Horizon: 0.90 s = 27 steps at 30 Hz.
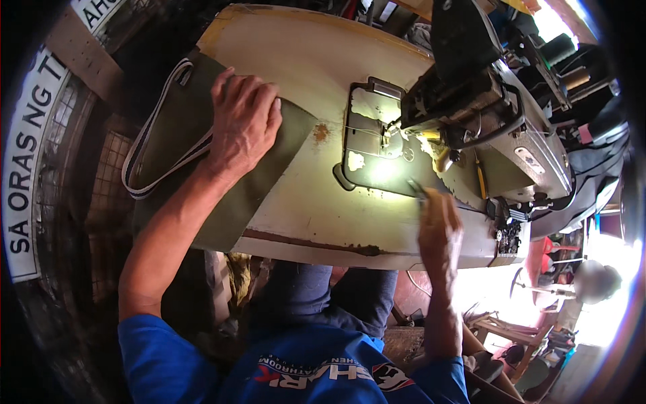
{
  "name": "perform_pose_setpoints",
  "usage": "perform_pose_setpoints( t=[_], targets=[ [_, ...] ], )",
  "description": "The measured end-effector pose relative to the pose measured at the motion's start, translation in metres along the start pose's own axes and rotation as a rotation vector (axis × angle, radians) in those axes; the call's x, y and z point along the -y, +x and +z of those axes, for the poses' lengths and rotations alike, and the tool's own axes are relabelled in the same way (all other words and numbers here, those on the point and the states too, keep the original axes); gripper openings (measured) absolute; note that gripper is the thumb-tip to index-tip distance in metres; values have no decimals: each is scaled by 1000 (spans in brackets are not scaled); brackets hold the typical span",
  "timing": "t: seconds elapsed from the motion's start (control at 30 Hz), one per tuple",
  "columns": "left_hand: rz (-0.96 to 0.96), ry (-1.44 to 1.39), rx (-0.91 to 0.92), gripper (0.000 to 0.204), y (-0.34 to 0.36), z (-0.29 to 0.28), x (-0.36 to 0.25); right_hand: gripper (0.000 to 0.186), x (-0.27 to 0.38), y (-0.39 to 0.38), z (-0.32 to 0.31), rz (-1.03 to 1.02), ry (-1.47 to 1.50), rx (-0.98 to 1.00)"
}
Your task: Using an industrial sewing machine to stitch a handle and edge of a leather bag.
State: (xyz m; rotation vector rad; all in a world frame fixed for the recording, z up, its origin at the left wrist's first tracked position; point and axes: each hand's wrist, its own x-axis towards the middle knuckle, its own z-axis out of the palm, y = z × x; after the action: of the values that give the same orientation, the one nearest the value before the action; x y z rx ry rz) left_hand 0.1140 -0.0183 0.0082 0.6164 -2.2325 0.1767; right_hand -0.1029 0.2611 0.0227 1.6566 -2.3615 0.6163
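Note:
My left hand (pixel 243 124) is closed on the far edge of a dark olive fabric piece (pixel 269 168), fingers curled over it. A white-and-navy strap (pixel 149 128) loops across the fabric and passes under that hand. My right hand (pixel 441 225) is closed around a small dark pointed tool (pixel 415 186), perhaps thread snips; most of it is hidden in the fingers. Its tip points at the sewing machine's lit bed plate (pixel 363 141). The dark sewing machine head (pixel 447 97) stands beyond, its needle area left of my right hand and farther off.
The pale, worn table (pixel 303 209) has a chipped front edge. A yellow-handled tool (pixel 480 178) lies by the machine's base. Thread spools (pixel 558 48) stand at the far right. A lettered white sign (pixel 27 168) hangs on the left.

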Motion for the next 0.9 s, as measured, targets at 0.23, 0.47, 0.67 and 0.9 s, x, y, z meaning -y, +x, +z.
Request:
perform_pose_setpoints(
  t=[0.23, 0.47, 0.67, 0.9],
  targets=[
    [7, -18, -24, 18, 0, -2, 0, 19, 105, 79, 26, -166, 66, 68],
    [5, -44, -37, 19, -1, -1, 2, 14, 123, 116, 40, -149, -71, 160],
    [22, -25, -47, 21, -1, -1, 1, 16, 118, 122, 53, -151, -16, 128],
    [54, -251, 34, 17, -8, -2, -11, 23, 87, 50, 6, 76, 134, 142]
  ],
)
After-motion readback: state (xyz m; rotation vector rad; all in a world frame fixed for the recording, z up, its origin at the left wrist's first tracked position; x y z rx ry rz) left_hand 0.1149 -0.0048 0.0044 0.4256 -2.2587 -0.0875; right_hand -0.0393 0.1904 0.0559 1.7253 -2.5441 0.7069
